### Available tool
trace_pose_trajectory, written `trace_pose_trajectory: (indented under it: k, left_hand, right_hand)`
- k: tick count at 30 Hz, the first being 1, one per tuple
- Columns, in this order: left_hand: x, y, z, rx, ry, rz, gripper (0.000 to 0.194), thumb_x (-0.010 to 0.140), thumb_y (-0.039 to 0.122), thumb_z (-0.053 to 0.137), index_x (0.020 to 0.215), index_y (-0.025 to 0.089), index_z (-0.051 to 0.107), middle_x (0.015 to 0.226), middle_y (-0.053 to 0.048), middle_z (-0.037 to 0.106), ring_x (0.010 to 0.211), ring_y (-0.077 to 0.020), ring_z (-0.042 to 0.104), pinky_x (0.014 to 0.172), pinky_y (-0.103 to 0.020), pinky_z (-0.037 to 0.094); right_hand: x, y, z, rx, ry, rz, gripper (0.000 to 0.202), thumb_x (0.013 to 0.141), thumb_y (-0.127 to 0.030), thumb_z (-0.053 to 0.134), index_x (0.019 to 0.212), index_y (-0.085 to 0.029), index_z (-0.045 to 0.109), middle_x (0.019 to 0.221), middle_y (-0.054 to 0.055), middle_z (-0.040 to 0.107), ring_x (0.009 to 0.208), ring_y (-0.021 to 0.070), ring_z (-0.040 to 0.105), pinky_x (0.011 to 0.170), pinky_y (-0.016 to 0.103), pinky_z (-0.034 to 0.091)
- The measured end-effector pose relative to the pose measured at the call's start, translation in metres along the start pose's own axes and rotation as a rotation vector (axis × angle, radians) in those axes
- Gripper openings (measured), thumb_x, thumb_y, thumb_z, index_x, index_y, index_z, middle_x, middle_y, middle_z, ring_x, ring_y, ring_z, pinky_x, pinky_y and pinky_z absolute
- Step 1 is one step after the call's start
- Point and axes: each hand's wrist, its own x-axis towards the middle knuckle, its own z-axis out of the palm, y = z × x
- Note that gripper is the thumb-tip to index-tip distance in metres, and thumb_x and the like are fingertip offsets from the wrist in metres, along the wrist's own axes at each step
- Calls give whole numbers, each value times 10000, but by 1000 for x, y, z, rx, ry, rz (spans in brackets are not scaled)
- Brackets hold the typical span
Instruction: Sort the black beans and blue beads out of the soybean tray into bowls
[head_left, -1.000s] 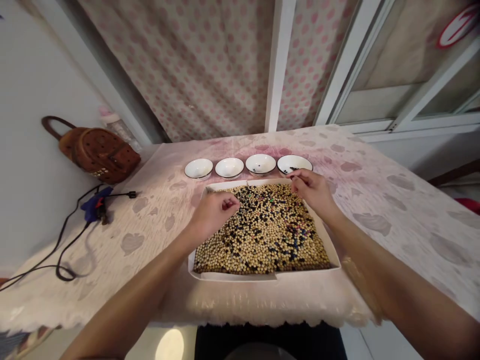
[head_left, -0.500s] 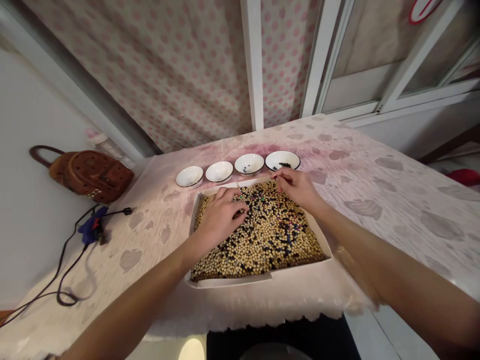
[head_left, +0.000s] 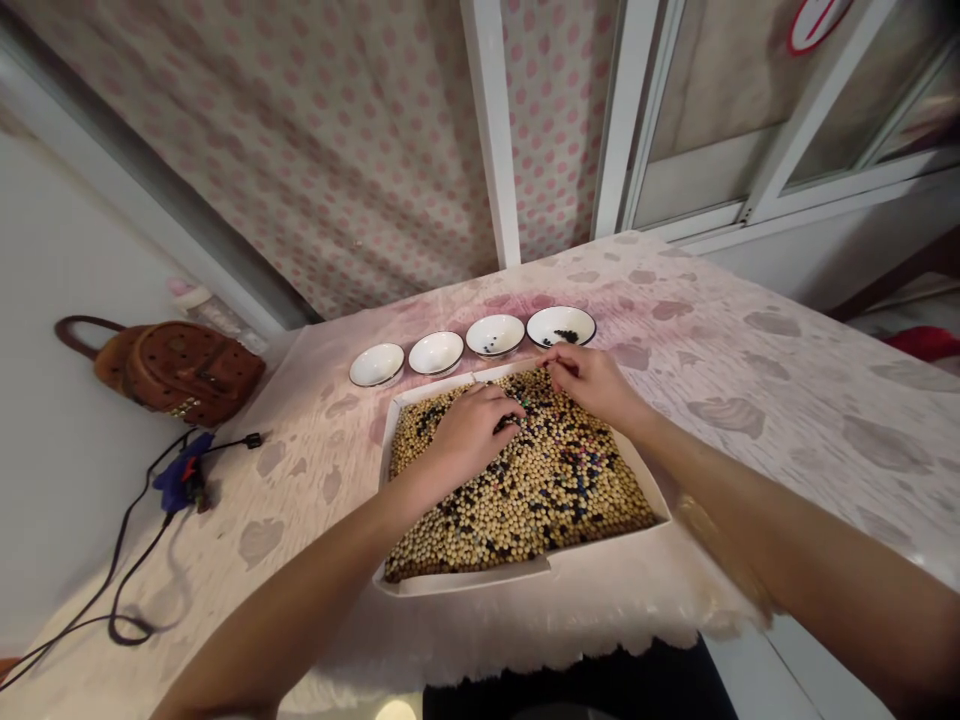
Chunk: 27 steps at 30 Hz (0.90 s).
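Observation:
A shallow white box (head_left: 660,508) full of small tan, black and coloured beads (head_left: 517,500) sits on the table. My left hand (head_left: 480,428) rests over the beads, its fingers curled down at the upper middle; their tips are partly hidden. At the box's far right edge, my right hand (head_left: 589,380) has thumb and forefinger pinched together, and anything between them is too small to name. Just beyond it stands a white bowl (head_left: 544,322) with black beads inside. Another bowl (head_left: 495,325) to its left holds a few dark beads.
Two more white bowls (head_left: 436,345) (head_left: 377,358) continue the row leftward. A brown backpack (head_left: 195,370), a bottle (head_left: 214,310) and a blue object with black cables (head_left: 180,478) lie at the left. Behind the table (head_left: 735,415) hangs a dotted curtain (head_left: 397,140).
My left hand has moved right across the beads, towards my right hand. The right hand stays pinched near the far right edge of the box. The camera view has shifted slightly.

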Motion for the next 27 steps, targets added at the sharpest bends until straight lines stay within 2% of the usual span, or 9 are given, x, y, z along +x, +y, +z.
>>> trace_pose_trajectory:
  k: [12,15,18,21,24,27]
  left_hand:
    - [2,-1,4,-29,-14,22,117,891,147,599,920,211,693,934,-25,689,903,-198,632,844,-339,495]
    - [5,-3,-2,-26,33,20,108,878,151,605,904,213,689,934,-25,691,884,-192,631,818,-327,495]
    - [19,-16,-13,-14,161,-21,99,869,160,605,902,208,684,942,-34,684,868,-184,628,800,-314,494]
    - [43,-39,-22,48,254,-93,93,843,167,626,885,207,699,866,-35,682,877,-197,626,793,-308,488]
    - [68,-60,-20,112,228,-216,121,820,175,627,887,189,727,882,-59,695,881,-209,632,790,-308,492]
    - [82,-72,-12,102,200,-248,131,806,192,630,841,182,756,897,-74,712,863,-220,647,777,-313,503]
  right_hand:
    - [-1,-4,-1,13,-3,-1,197,866,-224,487,903,-171,673,581,-9,610,541,138,531,578,267,384]
    - [-1,-4,-1,14,-10,1,200,869,-224,484,914,-176,673,591,-6,616,543,138,535,582,268,389]
    - [0,-5,-1,-7,-21,10,210,871,-223,478,922,-177,676,607,0,628,543,137,532,569,262,381]
    - [-1,-7,-2,-13,-21,16,220,872,-221,473,933,-177,680,609,1,630,552,140,541,570,257,384]
    - [-1,-7,-2,-20,-11,21,215,870,-221,476,926,-181,680,615,-2,634,557,143,545,575,255,388]
    - [-1,-5,-2,-32,-7,24,206,869,-222,488,926,-185,682,618,-5,637,561,146,550,577,252,389]
